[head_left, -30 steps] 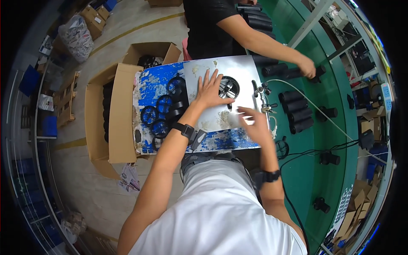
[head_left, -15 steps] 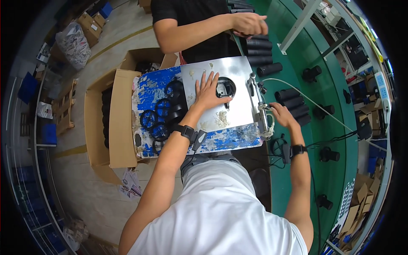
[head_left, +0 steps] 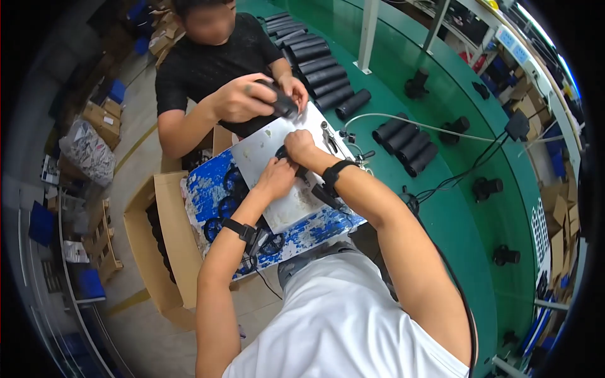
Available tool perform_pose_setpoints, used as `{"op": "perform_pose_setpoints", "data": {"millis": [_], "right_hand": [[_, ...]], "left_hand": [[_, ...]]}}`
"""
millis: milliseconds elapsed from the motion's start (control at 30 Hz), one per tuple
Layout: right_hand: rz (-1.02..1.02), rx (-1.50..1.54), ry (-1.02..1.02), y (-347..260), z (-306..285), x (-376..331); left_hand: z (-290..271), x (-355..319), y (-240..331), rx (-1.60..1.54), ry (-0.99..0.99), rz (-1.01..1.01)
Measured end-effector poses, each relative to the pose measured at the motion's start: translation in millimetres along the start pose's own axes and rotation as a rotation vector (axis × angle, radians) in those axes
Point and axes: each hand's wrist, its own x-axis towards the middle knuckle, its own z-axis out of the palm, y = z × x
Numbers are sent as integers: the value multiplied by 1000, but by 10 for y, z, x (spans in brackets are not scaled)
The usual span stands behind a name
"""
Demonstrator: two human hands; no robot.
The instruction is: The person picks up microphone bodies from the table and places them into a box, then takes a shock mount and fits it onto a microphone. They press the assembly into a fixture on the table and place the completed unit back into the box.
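Observation:
On the bare metal plate [head_left: 287,214], my left hand [head_left: 276,179] is closed with its fingertips on a black round plastic part [head_left: 282,152]. My right hand [head_left: 300,145] grips the same part from its far side, fingers curled down. Both hands and wrists cover most of it. Beside my right wrist, a metal clamp fixture [head_left: 333,140] stands along the plate's right edge. Several black plastic rings [head_left: 228,205] lie on the worn blue board [head_left: 205,183] left of the plate.
Across the board a co-worker's hands [head_left: 249,101] hold a black cylinder [head_left: 283,104] close to mine. Black tubes [head_left: 328,85] lie in rows on the green bench [head_left: 441,246]. An open cardboard box [head_left: 170,239] stands at left. Cables run past my right arm.
My right hand has left the clamp and come over the plate to the black part. My left hand has gone from flat to curled. The co-worker now holds a black cylinder. The view has turned.

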Motion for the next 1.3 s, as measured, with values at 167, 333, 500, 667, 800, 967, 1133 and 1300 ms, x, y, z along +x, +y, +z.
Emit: {"op": "perform_pose_setpoints", "data": {"millis": [167,333,500,667,800,967,1133,1300], "right_hand": [[-33,-83,26,96,-35,-29],[0,12,120,84,-32,-42],[69,308,206,178,22,-504],[-186,880,320,-144,-96,-1789],[-320,1011,-229,-109,415,-2099],[-348,879,-543,-180,807,-2075],[-363,926,-510,-393,1153,-1905],[-407,895,-548,-446,1123,-1747]], "left_hand": [[53,35,-3,-61,172,26],[125,-25,25,-162,193,-67],[-58,-270,394,-70,503,-131],[-14,-1266,864,-498,695,-717],[222,-1972,1103,-682,493,-1282],[890,-2474,1207,-705,66,-1480],[1251,-2525,1130,-764,60,-1607],[1317,-2342,1158,-743,40,-1640]]}}
